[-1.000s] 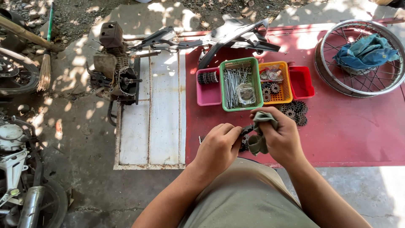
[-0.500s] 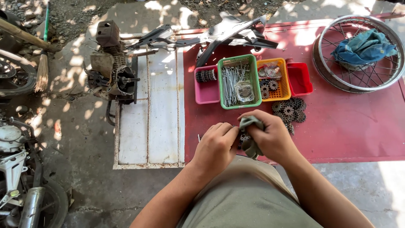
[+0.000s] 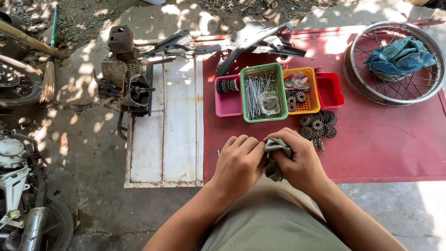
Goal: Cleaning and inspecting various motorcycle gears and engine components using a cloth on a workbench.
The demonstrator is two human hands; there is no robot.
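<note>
Since a second ago, both hands have folded the grey rag (image 3: 277,158) tighter over a small part, at lower centre above the red mat (image 3: 395,153). Left hand (image 3: 239,163) pinches it; right hand (image 3: 301,162) grips it closed. Beyond: loose sprockets (image 3: 318,126), then pink tray (image 3: 227,103) with chain, green basket (image 3: 253,116) of spokes, orange basket (image 3: 312,104) of gears, red tray (image 3: 330,90).
</note>
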